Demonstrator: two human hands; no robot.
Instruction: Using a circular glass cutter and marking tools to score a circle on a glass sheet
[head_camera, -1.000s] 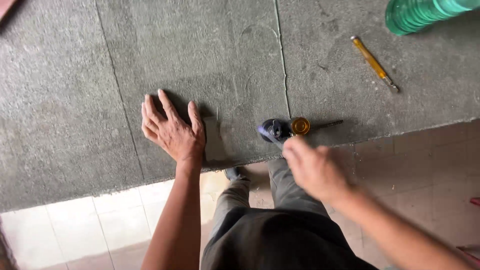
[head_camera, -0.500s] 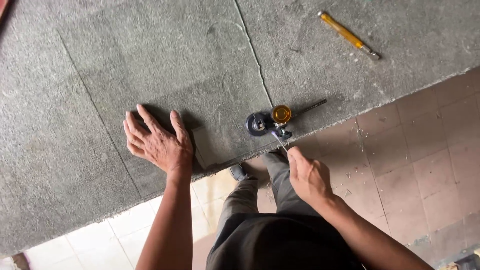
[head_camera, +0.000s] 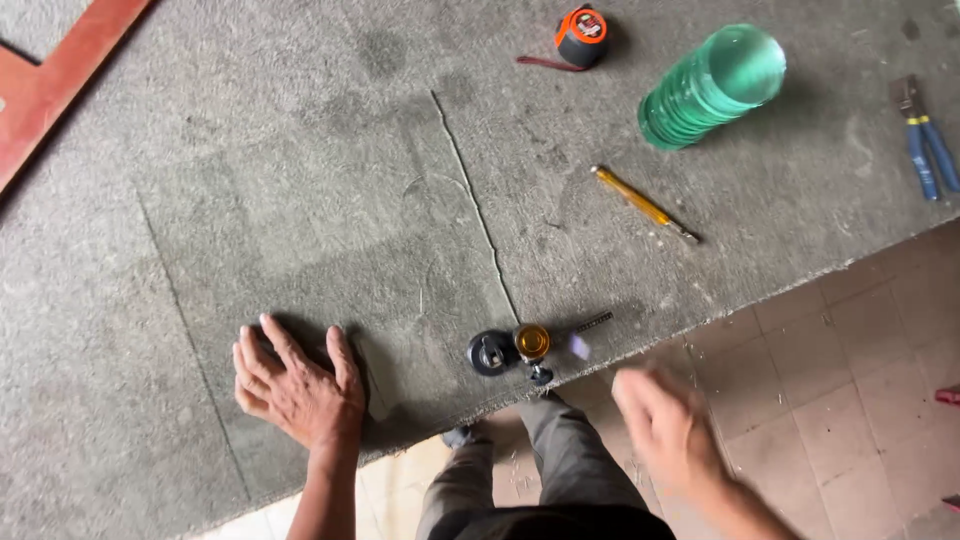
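My left hand lies flat, fingers spread, on the grey felt-covered table near its front edge; it holds nothing. My right hand is blurred in the air just off the table's edge, over the tiled floor, with its fingers loosely apart and nothing in it. Between the two hands a small tool with a black suction base and a brass-coloured knob sits at the edge of the table. It is the thing nearest my right hand.
A yellow-handled stick tool lies right of a seam in the felt. Further back stand a stack of green glass discs, an orange and black tape measure and blue-handled pliers. A red bar crosses the far left corner.
The view has tilted up and shows more of the table's far side. My right hand has moved right and away from the brass-knobbed tool. My left hand stays flat.
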